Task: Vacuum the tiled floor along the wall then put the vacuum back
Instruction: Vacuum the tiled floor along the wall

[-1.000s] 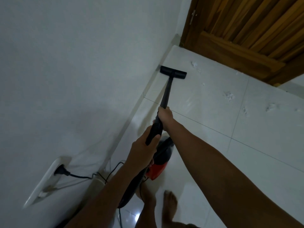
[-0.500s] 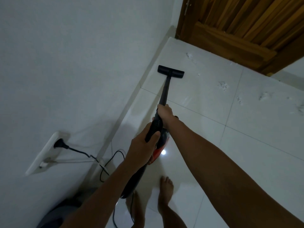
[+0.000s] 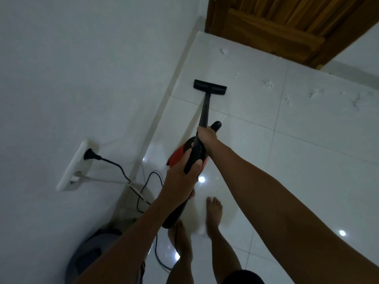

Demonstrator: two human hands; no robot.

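A red and black stick vacuum (image 3: 180, 153) points away from me over the white tiled floor (image 3: 307, 160). Its flat black floor head (image 3: 210, 87) lies on a tile close to the white wall (image 3: 82, 68) and its skirting. My right hand (image 3: 207, 138) grips the black tube just above the ribbed collar. My left hand (image 3: 181, 179) holds the ribbed part and body lower down. Much of the vacuum's body is hidden behind my hands. White dust clumps (image 3: 267, 84) lie scattered on the tiles to the right of the head.
The black power cord (image 3: 147, 189) runs from a plug (image 3: 91, 155) in a white wall socket down to the floor by my bare feet (image 3: 214, 212). A grey round object (image 3: 90, 255) stands by the wall at lower left. A wooden door (image 3: 287, 23) closes the far end.
The floor head has been drawn back toward me, away from the door and the corner. Both hands keep their hold, and my feet have shifted back.
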